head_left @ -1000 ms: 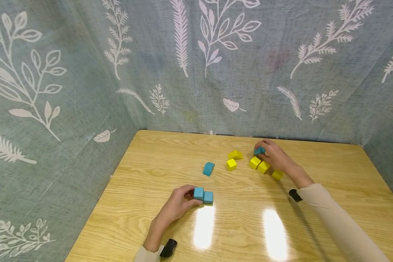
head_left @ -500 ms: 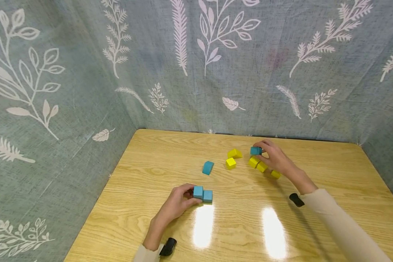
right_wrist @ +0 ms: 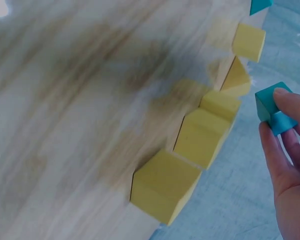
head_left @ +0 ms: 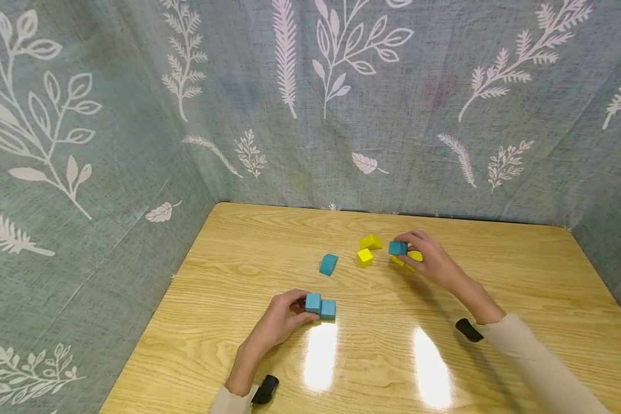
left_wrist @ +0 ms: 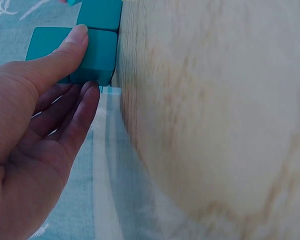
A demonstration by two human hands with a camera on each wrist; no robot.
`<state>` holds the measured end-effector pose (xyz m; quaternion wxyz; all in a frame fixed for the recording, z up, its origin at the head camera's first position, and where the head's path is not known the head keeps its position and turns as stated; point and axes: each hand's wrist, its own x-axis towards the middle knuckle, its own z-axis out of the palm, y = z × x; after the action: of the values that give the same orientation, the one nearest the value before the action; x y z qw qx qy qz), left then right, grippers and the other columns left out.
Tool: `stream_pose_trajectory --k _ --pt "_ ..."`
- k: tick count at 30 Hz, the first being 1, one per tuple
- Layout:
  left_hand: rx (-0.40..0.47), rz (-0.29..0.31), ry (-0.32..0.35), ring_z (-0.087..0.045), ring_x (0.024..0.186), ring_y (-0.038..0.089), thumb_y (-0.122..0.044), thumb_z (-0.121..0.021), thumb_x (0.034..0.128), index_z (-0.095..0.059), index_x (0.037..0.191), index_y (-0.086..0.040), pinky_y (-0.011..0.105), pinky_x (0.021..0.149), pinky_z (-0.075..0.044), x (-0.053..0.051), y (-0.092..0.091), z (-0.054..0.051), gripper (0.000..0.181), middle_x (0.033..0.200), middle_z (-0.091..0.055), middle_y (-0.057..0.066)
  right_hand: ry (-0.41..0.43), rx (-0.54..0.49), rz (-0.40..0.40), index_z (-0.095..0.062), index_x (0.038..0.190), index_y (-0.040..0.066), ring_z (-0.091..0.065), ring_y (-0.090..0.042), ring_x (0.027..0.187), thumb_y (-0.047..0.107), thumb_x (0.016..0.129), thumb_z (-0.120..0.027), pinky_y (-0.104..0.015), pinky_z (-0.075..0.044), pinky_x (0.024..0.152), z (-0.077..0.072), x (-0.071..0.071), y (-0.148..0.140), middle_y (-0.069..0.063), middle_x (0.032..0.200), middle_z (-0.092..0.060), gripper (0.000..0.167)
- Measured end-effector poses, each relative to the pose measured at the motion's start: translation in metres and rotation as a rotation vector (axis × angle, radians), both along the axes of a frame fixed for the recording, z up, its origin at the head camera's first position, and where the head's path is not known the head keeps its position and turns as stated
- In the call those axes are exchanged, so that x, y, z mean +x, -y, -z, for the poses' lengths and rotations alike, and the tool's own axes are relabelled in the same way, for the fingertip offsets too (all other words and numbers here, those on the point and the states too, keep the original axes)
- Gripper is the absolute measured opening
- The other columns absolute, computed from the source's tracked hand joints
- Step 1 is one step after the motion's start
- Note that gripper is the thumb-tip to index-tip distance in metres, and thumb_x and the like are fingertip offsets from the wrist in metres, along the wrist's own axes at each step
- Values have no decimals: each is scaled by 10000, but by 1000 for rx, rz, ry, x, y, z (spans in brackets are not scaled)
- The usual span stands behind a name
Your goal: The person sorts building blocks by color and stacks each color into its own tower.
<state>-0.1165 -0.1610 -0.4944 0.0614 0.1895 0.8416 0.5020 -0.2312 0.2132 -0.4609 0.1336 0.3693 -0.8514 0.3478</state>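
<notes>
My left hand pinches a blue cube stack between thumb and fingers, near the middle of the table. In the left wrist view the thumb presses across an upper cube and the lower cube under it. Another blue cube sits against the stack's right side. My right hand holds a small blue block in its fingertips, raised off the table. Several yellow blocks stand in a row beside and below this hand; in the head view the hand partly covers them.
A yellow cube and a yellow wedge-like block lie left of my right hand. Farther left lies a blue block with a sloped or curved side. Patterned cloth hangs along the table's back edge and left side.
My right hand has carried the blue block left and slightly nearer, passing in front of the yellow blocks. My left hand stays put on the stack.
</notes>
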Motion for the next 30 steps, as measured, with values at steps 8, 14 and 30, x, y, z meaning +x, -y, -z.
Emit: stream_pose_trajectory --k 8,14,30 --pt "8 6 4 -656 904 191 -118 -792 906 -707 1178 -48 300 787 -578 0 0 0 294 1023 -691 27 3 -27 -45 -674 1169 -27 -673 -283 931 -156 775 -815 -439 -623 703 0 16 14 -142 1090 -651 438" --pt "12 7 12 -665 910 196 -113 -791 906 -705 1183 -39 298 788 -582 1 0 -1 300 1034 -694 40 17 -32 -92 -669 1194 -12 -670 -285 980 -160 780 -809 -455 -617 754 2 26 23 -135 1126 -649 462" --pt "15 1 29 -685 929 213 -70 -787 903 -700 1178 -24 303 801 -590 2 -2 -3 292 1049 -696 56 97 -44 -210 -664 1216 6 -645 -238 1010 -112 819 -803 -384 -616 798 5 46 57 -106 1170 -635 437"
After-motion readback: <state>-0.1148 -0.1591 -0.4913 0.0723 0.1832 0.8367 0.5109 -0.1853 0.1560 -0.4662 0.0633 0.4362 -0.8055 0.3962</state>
